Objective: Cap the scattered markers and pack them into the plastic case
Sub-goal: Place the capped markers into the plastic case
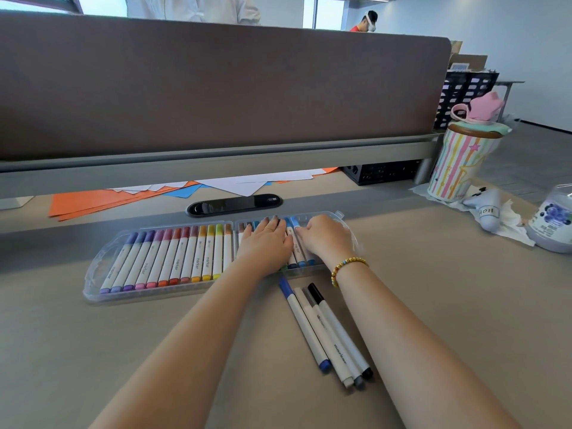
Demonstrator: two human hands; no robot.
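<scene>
A clear plastic case (93, 274) lies open on the desk. Its left half holds a full row of capped markers (173, 258) running from purple through yellow. My left hand (266, 243) lies flat with straight fingers on the markers in the right half. My right hand (325, 236) rests beside it on the blue markers (298, 258), fingers bent down over them; whether it grips one is hidden. Several capped markers (328, 332), among them a blue, a grey and a black one, lie loose on the desk just in front of the case.
A striped bottle with a pink lid (458, 162) stands at the right, near a crumpled tissue (507, 218) and a blueberry jar (551, 224). Orange, blue and white paper sheets (123, 199) lie under the brown divider (216, 88). A black cable port (233, 204) sits behind the case.
</scene>
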